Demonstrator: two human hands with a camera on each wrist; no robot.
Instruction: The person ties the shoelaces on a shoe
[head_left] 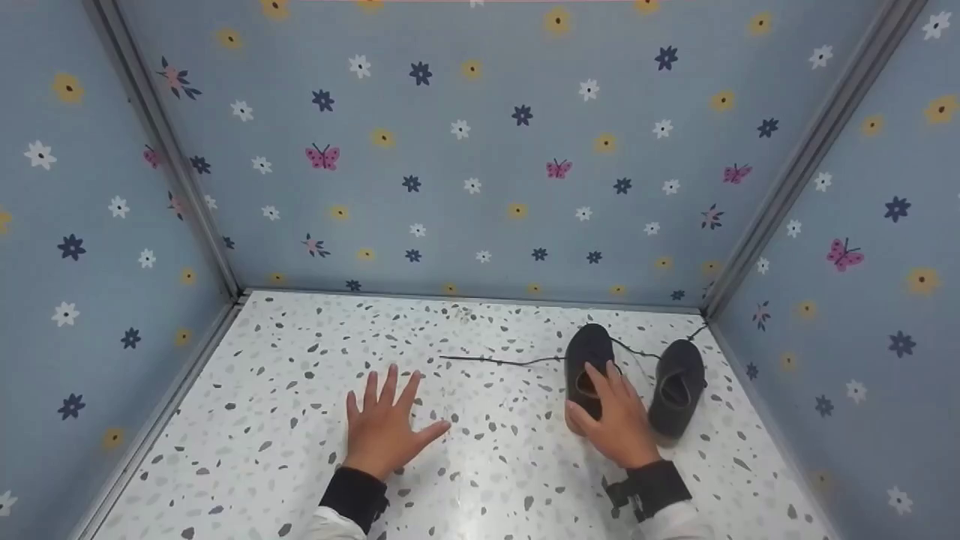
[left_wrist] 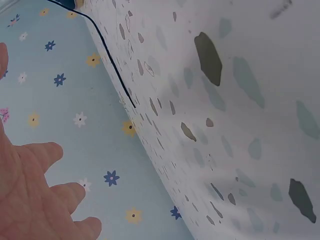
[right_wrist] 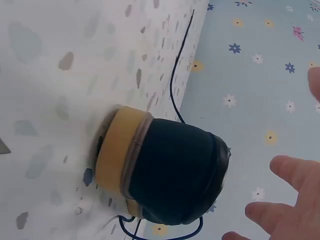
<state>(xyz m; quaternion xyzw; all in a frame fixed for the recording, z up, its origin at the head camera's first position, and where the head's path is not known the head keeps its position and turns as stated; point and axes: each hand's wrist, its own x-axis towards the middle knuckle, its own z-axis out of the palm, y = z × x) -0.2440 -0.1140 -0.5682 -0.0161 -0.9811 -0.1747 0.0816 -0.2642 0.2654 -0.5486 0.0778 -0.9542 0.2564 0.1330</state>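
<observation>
Two dark shoes stand on the right part of the speckled white surface: one nearer the middle (head_left: 592, 343), the other shoe (head_left: 681, 360) by the right wall. My right hand (head_left: 621, 424) is over the first shoe with fingers extended, overlapping its opening in the head view. From the right wrist, that shoe's dark heel (right_wrist: 172, 170) and tan sole (right_wrist: 116, 155) show, with a gap to my fingers (right_wrist: 295, 170). My left hand (head_left: 384, 431) hovers over the surface at the left, fingers spread and holding nothing. A thin dark cord (head_left: 517, 364) runs beside the shoes.
Blue panels with flowers and butterflies enclose the speckled surface (head_left: 300, 420): a back panel (head_left: 480, 150), a left panel (head_left: 97, 300) and a right panel (head_left: 862, 315). Metal strips line the corners. The cord continues between the shoes to the back right corner.
</observation>
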